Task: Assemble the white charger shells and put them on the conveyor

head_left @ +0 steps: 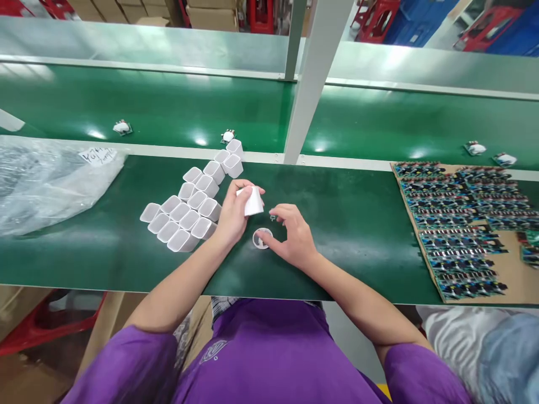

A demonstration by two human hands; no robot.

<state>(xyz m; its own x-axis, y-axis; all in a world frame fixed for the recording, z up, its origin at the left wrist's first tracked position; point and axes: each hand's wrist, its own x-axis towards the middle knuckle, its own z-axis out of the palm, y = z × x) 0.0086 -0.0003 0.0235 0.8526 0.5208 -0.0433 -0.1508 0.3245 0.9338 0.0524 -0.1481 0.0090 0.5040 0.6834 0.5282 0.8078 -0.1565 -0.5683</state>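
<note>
My left hand (236, 216) is closed around a white plastic housing (253, 201), held tilted above the green work surface. Just right of it is my right hand (295, 235), thumb and fingers spread apart. Its thumb tip reaches over a small round white ring-shaped part (263, 246) on the surface. Close to its index fingertip shows a tiny metallic piece (273, 217); whether the fingers touch it I cannot tell. Left of my hands stand several open white housings (180, 212) in close slanting rows, openings facing up.
At the right, a cardboard sheet (516, 280) carries rows of circuit boards (458, 241). A clear plastic bag (54, 191) lies at the left. Small boards with white domes (228, 136) sit on the green conveyor belt (168, 106) behind. A white post (309, 84) rises at the middle.
</note>
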